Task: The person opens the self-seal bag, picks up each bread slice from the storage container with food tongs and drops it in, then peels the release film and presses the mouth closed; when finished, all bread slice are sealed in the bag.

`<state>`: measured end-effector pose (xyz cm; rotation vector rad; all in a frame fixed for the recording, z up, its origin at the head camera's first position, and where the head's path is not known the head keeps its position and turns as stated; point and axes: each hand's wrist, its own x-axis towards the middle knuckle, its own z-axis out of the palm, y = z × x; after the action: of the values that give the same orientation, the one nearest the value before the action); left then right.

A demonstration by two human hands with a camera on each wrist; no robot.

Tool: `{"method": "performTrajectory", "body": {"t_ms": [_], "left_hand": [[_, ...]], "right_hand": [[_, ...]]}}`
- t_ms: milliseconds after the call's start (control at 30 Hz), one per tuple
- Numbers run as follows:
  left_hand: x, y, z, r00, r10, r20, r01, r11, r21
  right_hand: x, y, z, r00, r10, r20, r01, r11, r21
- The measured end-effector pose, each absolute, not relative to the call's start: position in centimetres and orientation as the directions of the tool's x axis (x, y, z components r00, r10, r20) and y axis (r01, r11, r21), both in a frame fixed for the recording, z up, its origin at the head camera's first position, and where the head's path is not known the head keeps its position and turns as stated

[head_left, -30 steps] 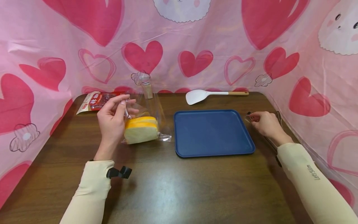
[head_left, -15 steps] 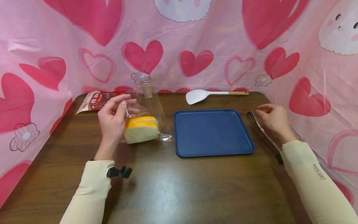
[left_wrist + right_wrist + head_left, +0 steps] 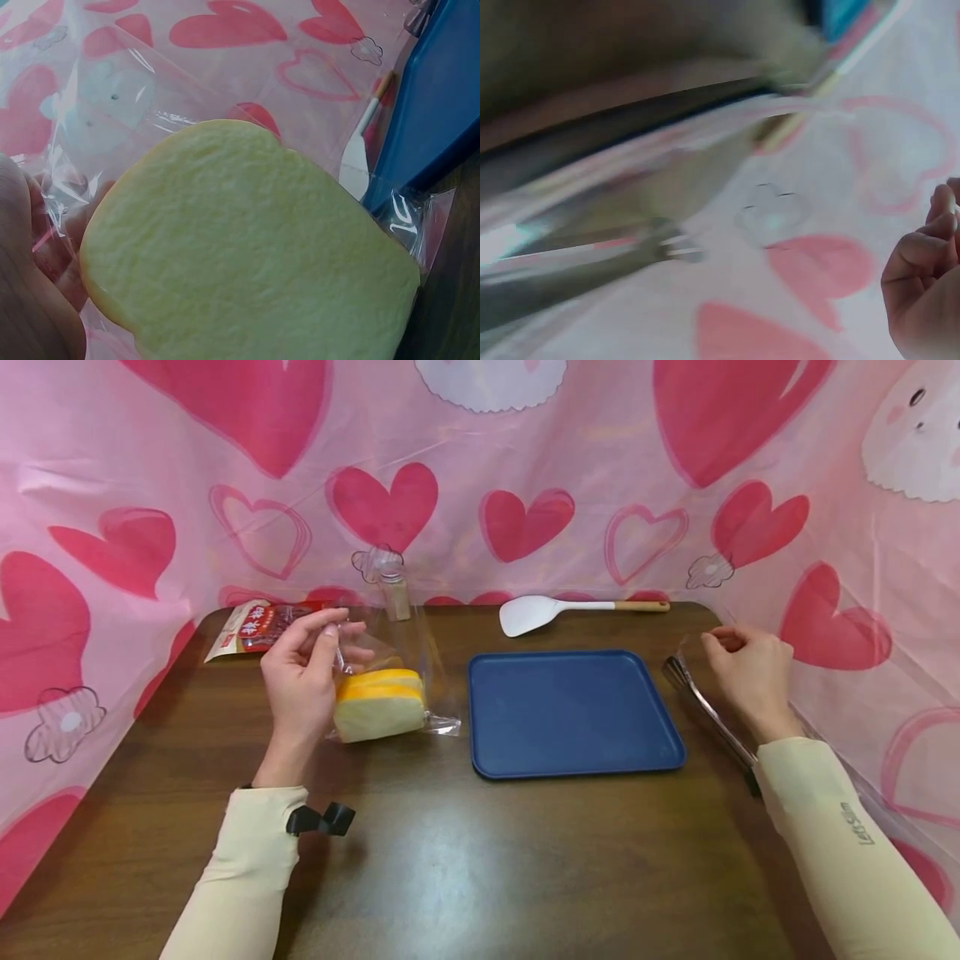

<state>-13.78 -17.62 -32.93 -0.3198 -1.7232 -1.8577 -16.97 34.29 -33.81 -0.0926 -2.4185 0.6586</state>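
Observation:
My left hand (image 3: 303, 672) pinches the edge of a clear plastic bag (image 3: 442, 725) between thumb and fingers. Inside the bag stand bread slices (image 3: 381, 714), pale with a yellow-orange crust, whose broad face fills much of the left wrist view. My right hand (image 3: 752, 681) hovers above metal tongs (image 3: 708, 714) with a black end. Its thumb and forefinger come together, fingers bent. A faint clear edge shows near those fingertips, too faint to tell whether they pinch it. In the right wrist view the tongs (image 3: 577, 281) are blurred.
A blue tray (image 3: 576, 714) lies between my hands. Behind it rests a white spatula (image 3: 532, 614) with a wooden handle. At the back left are a red and white snack packet (image 3: 262, 625) and a small capped jar (image 3: 397, 600). Pink heart-printed cloth surrounds the table.
My right hand has moved up and right, away from the tongs' far end, which now shows uncovered. The left hand, bag and bread have stayed in place.

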Motion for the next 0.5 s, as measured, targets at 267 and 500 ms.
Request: {"method": "performTrajectory", "body": {"t_ms": [267, 500], "left_hand": [[-13.9, -17.7, -32.8, -0.792, -0.269, 0.549, 0.585, -0.073, 0.808], [-13.8, -17.9, -32.5, -0.766, -0.289, 0.575, 0.621, -0.099, 0.777]], "right_hand": [[-16.5, 27.4, -30.5, -0.710, 0.120, 0.694, -0.352, 0.793, -0.497], [-17.3, 21.2, -29.4, -0.713, -0.065, 0.698, -0.536, 0.692, -0.483]]}}
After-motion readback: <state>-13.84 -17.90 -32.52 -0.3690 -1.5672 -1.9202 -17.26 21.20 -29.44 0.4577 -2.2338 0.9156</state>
